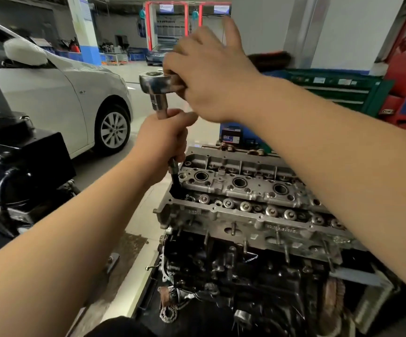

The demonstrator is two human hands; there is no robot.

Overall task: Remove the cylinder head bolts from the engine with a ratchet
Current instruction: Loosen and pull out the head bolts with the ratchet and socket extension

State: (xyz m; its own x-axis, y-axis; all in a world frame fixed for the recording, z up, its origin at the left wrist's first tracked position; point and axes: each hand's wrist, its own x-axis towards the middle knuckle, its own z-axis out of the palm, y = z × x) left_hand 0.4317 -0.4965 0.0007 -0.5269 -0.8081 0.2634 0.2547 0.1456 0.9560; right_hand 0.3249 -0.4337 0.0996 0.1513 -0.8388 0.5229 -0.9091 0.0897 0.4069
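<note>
Open floor (146, 132) left of the engine (245, 215); tool chests (343, 91) crowd behind.

The pale tiled floor (146, 132) carries a silver car (58, 98); a dark worn mat (126, 249) lies beside the engine (245, 215)

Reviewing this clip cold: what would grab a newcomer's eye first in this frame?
Two bare forearms converge mid-frame on a chrome ratchet: the right hand grips its handle just beside the head, while the left hand wraps the long extension running down into the near-left corner of the cylinder head. That grey head tops the dark engine at lower right, with a silver car parked to the left.
</note>
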